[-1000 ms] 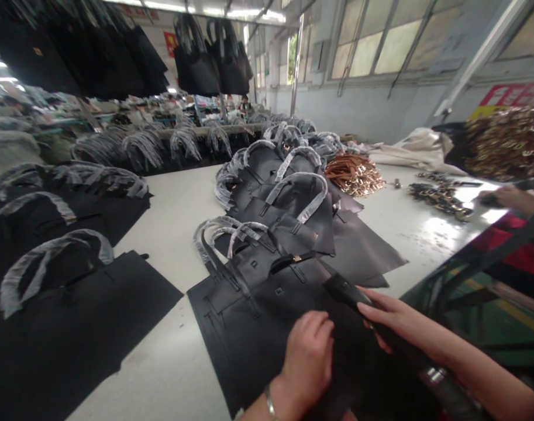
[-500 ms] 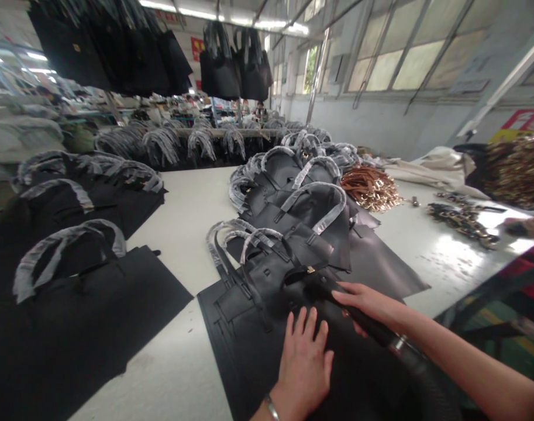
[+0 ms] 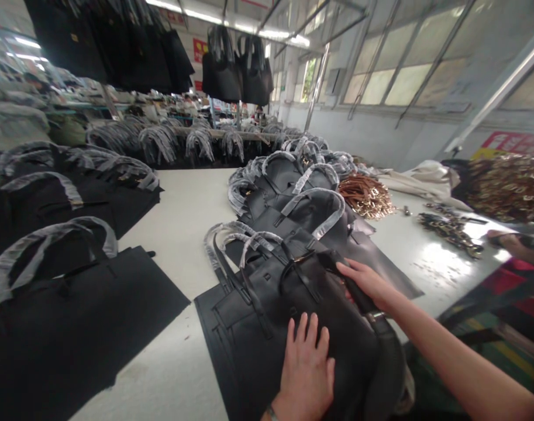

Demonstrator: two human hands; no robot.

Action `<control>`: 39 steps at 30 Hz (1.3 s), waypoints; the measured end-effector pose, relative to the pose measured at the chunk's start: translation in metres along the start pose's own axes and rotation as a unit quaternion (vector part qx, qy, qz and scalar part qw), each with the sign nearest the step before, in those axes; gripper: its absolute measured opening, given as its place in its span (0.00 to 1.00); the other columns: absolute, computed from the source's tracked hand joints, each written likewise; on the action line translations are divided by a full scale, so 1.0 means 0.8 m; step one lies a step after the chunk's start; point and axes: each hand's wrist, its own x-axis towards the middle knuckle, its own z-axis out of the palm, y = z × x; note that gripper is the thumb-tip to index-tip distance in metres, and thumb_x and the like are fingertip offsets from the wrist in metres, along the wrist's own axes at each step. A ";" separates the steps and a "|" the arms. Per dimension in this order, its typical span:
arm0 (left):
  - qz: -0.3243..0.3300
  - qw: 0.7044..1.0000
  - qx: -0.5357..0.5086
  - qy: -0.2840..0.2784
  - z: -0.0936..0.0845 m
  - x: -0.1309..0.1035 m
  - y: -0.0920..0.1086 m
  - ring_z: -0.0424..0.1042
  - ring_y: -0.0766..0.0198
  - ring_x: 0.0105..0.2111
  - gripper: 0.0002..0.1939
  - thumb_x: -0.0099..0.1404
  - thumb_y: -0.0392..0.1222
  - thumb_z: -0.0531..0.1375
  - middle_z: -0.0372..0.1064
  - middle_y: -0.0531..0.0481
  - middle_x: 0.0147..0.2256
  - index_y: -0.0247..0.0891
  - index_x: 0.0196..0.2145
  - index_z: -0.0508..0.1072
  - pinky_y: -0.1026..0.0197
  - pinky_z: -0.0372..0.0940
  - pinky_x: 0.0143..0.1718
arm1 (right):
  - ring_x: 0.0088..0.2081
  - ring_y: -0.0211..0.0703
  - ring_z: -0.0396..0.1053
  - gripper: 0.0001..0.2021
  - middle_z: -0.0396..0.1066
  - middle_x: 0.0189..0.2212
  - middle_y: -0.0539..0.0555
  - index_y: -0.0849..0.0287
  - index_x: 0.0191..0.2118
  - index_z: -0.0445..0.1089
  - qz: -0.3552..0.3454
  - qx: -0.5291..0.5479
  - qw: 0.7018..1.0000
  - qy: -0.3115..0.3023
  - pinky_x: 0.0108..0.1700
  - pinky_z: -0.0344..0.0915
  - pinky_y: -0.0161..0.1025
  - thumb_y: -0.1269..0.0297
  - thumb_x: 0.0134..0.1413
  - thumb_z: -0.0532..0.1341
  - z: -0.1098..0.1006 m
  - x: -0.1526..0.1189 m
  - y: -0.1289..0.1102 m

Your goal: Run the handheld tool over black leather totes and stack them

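A black leather-look handbag [image 3: 249,362] lies flat before me, its handles [image 3: 225,257] pointing away and partly wrapped in clear plastic. My left hand [image 3: 307,368] rests on its lower panel with fingers spread. Wrapped around a black hose nozzle [image 3: 359,297] is my right hand [image 3: 367,282], holding it low over the bag's upper right part. From the nozzle's back end a thick black hose [image 3: 392,356] curves down toward me. The nozzle's tip is near the bag's strap, and I cannot tell whether it touches.
More black bags [image 3: 310,210] are piled beyond this one. Other bags [image 3: 117,304] lie along the left of the white table [image 3: 183,199]. Brown straps with metal clasps [image 3: 365,196] and dark clasped straps [image 3: 451,231] lie right. Another person's hand [image 3: 519,248] shows at the right edge.
My right hand has moved the nozzle slightly up and right across the bag. The strap near its tip has shifted. My left hand stays nearly in place, flat on the bag.
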 end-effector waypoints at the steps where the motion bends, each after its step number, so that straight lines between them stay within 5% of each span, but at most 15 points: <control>1: 0.001 1.000 -0.002 0.000 0.000 0.000 0.000 0.45 0.47 0.64 0.25 0.69 0.53 0.53 0.49 0.46 0.64 0.43 0.60 0.62 0.35 0.48 0.63 | 0.16 0.33 0.63 0.22 0.64 0.22 0.45 0.55 0.53 0.60 0.008 0.000 1.000 0.002 0.17 0.64 0.30 0.48 0.58 0.58 -0.010 -0.004 0.002; 7: 0.009 1.000 0.007 -0.006 0.004 0.003 -0.002 0.45 0.45 0.64 0.24 0.69 0.52 0.52 0.49 0.46 0.64 0.44 0.60 0.61 0.33 0.50 0.62 | 0.15 0.35 0.64 0.22 0.66 0.21 0.46 0.57 0.47 0.61 0.081 0.019 0.993 -0.082 0.16 0.64 0.31 0.47 0.55 0.61 -0.029 -0.022 0.031; 11: 0.019 0.999 0.024 -0.017 0.005 0.001 -0.004 0.45 0.44 0.64 0.25 0.68 0.48 0.53 0.48 0.46 0.64 0.43 0.61 0.60 0.33 0.50 0.61 | 0.15 0.35 0.64 0.17 0.66 0.21 0.46 0.58 0.42 0.60 0.046 0.037 0.997 -0.040 0.16 0.64 0.32 0.49 0.57 0.59 -0.013 0.001 0.029; 16: 0.018 0.999 0.029 -0.013 0.002 0.000 -0.002 0.44 0.46 0.64 0.25 0.68 0.47 0.52 0.47 0.45 0.64 0.42 0.61 0.60 0.35 0.49 0.62 | 0.16 0.33 0.64 0.18 0.64 0.23 0.45 0.55 0.49 0.60 -0.015 0.044 0.999 -0.002 0.17 0.64 0.30 0.50 0.59 0.58 -0.014 -0.008 0.015; 21: -0.002 0.999 0.032 -0.009 -0.001 -0.002 0.004 0.44 0.50 0.64 0.24 0.70 0.52 0.50 0.49 0.46 0.64 0.43 0.61 0.60 0.37 0.47 0.64 | 0.16 0.36 0.66 0.30 0.67 0.23 0.47 0.53 0.61 0.56 0.055 -0.014 0.995 -0.084 0.15 0.64 0.30 0.50 0.56 0.61 -0.023 -0.065 0.032; 25: -0.018 0.999 0.043 -0.012 -0.001 -0.003 0.012 0.51 0.52 0.62 0.24 0.71 0.52 0.49 0.55 0.45 0.61 0.43 0.60 0.60 0.39 0.47 0.64 | 0.15 0.35 0.66 0.35 0.68 0.24 0.48 0.54 0.63 0.53 0.094 -0.027 0.986 -0.134 0.14 0.64 0.30 0.47 0.54 0.61 -0.010 -0.071 0.053; 32: -0.015 0.999 0.044 0.005 0.006 -0.003 0.025 0.58 0.51 0.56 0.21 0.68 0.47 0.54 0.60 0.43 0.56 0.38 0.56 0.64 0.39 0.51 0.62 | 0.16 0.33 0.64 0.31 0.64 0.22 0.44 0.52 0.63 0.53 -0.046 -0.056 0.992 -0.099 0.16 0.63 0.29 0.50 0.57 0.59 0.040 -0.037 0.041; 36: -0.018 0.999 0.022 -0.014 0.015 -0.019 0.023 0.66 0.55 0.46 0.11 0.67 0.38 0.53 0.68 0.46 0.46 0.37 0.45 0.70 0.49 0.64 0.53 | 0.16 0.34 0.66 0.34 0.66 0.25 0.45 0.52 0.65 0.51 0.011 -0.072 0.981 -0.178 0.16 0.64 0.30 0.49 0.56 0.60 0.032 -0.068 0.042; 39: 0.013 0.999 0.028 -0.013 0.019 -0.033 0.020 0.63 0.54 0.52 0.16 0.68 0.38 0.52 0.64 0.42 0.53 0.33 0.51 0.67 0.51 0.61 0.57 | 0.15 0.34 0.66 0.32 0.66 0.24 0.46 0.54 0.62 0.55 0.058 -0.090 0.966 -0.234 0.14 0.63 0.29 0.49 0.55 0.60 0.029 -0.085 0.050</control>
